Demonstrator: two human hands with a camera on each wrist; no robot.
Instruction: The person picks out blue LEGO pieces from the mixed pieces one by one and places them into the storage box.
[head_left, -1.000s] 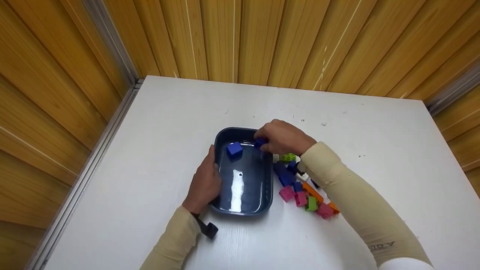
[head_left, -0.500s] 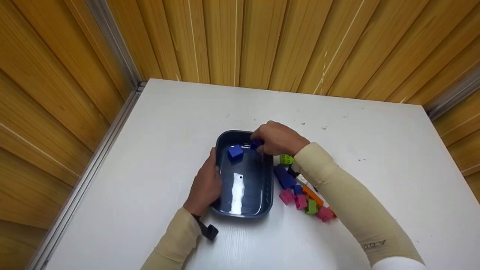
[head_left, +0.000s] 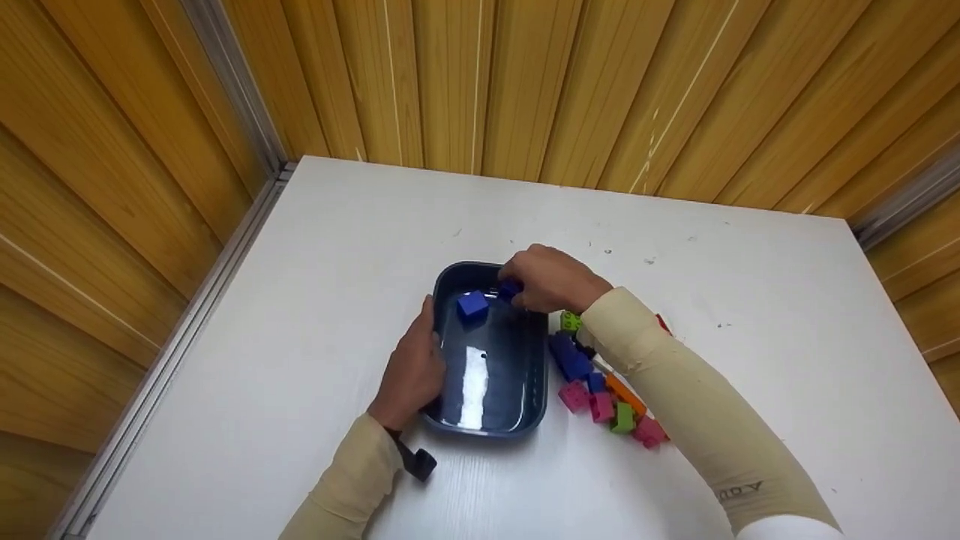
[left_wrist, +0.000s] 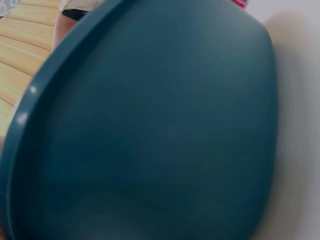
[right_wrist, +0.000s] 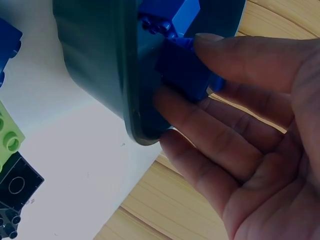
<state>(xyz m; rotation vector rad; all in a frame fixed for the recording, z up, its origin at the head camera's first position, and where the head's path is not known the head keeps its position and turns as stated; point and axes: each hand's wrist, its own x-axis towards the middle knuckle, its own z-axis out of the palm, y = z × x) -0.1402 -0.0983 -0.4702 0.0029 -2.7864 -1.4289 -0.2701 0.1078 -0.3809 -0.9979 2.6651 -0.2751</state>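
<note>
Pinching dark blue brick [right_wrist: 182, 70] w/ right hand [right_wrist: 240, 150], head view hides grip, left hand [head_left: 411, 371] grips tray [head_left: 491, 424]

Glossy dark-blue plastic tray [head_left: 536, 390], smooth plastic bricks [head_left: 600, 394], matt white table [head_left: 300, 300], grooved wood-look wall panels [head_left: 525, 75]

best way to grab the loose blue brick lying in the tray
Pinch the blue brick across two opposite flat side faces, coming straight down from above. It sits apart from the walls of the dark blue tray, which block a sideways approach; the right hand crowds its right.
</note>
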